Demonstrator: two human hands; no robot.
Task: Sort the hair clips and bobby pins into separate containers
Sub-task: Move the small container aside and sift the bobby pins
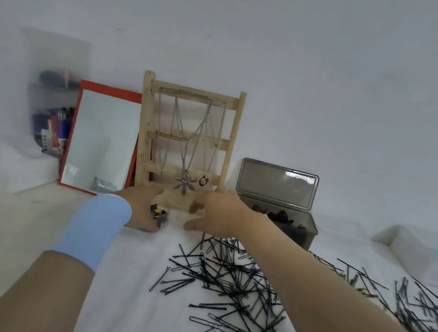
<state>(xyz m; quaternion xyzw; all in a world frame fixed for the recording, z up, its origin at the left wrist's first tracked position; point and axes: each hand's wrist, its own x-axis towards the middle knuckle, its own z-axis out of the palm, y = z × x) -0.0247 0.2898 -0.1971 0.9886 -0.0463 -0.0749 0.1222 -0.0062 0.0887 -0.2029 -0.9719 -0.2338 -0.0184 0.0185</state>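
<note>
Your left hand (140, 205) grips some colorful hair clips (158, 210). Your right hand (219, 212) is loose and holds nothing. Black bobby pins (236, 283) lie spread on the white cloth (130, 301) by the gray box (307, 236).

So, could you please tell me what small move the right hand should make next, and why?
Probably the right hand should close its fingers on the colourful clips that the left hand holds. It is open right beside them, and the open grey box, already holding dark clips, stands just to its right.
</note>
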